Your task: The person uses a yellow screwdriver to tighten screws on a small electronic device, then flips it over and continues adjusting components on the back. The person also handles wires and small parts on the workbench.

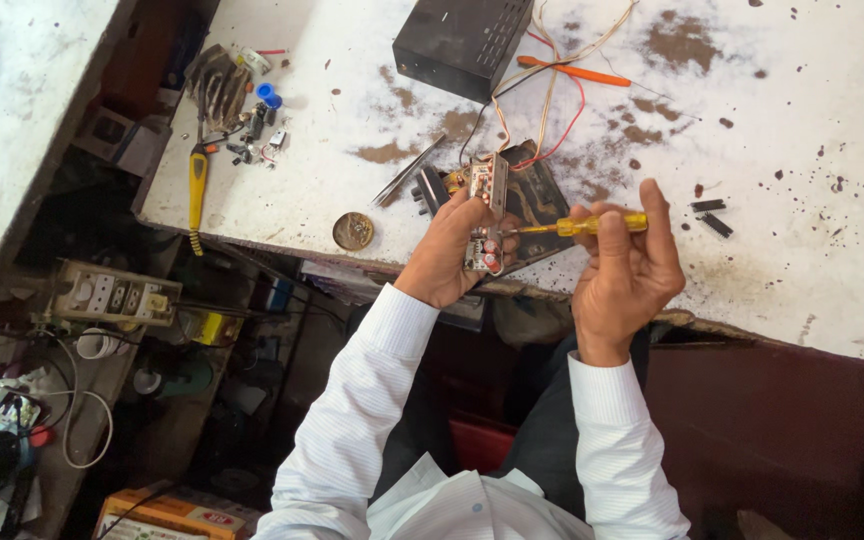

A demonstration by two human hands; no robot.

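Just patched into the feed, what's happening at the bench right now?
A person in a white striped shirt holds a small circuit board upright in the left hand at the table's front edge. The right hand grips a yellow-handled screwdriver, its tip against the board. Wires run from the board towards a black box. Tweezers lie nearby.

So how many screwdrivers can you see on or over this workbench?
3: a yellow-handled screwdriver in the right hand, tip at the circuit board held by the left hand; an orange screwdriver beside the black box; possibly a yellow tool at the table's left edge.
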